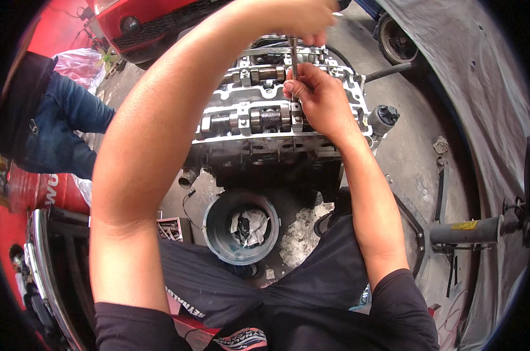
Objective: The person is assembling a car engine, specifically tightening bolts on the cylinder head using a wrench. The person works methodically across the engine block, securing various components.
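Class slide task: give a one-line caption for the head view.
Right hand gripping a metal shaft over an opened engine, left hand blurred nearby.

Silver engine [270, 120], red car [153, 17]

A blue-grey bucket [215, 234] stands on the grey floor [416, 126], a ragged pale patch [303, 241] spread just to its right; toward the floor's right edge, a small crumpled clump [440, 145] lies near the end of a narrow dark strip [440, 193].
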### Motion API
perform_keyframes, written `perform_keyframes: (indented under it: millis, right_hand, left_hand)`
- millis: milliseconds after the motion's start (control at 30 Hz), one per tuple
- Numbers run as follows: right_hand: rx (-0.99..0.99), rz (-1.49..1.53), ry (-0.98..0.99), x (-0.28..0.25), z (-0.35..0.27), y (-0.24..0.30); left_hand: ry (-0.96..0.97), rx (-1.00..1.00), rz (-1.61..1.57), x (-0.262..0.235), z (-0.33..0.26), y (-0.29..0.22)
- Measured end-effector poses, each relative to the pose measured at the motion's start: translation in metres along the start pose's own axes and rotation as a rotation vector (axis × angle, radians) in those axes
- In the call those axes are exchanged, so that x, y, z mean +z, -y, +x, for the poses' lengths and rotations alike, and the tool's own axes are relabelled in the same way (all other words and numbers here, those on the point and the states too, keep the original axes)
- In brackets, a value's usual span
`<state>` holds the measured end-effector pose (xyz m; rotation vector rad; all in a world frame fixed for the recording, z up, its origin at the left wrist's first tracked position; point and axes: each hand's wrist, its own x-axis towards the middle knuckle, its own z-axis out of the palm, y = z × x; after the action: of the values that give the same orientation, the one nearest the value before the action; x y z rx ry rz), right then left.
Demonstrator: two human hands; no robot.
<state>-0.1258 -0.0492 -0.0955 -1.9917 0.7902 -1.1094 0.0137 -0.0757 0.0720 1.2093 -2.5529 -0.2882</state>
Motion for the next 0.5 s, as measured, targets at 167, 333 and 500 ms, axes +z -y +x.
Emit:
perform_keyframes:
  millis: [167, 333, 500]
  right_hand:
    - [-0.029, -0.05, -0.022, -0.007, -0.005, 0.006]
    - [-0.277, -0.163, -0.145, -0.006, -0.003, 0.004]
    - [-0.263, -0.22, -0.172, -0.007, 0.002, 0.004]
  left_hand:
    - [-0.158, 0.216, 0.488, 0.027, -0.023, -0.064]
    - [-0.251, 0.223, 0.503, 0.039, -0.049, -0.076]
    - [-0.504, -0.039, 0.241, 0.054, -0.051, -0.074]
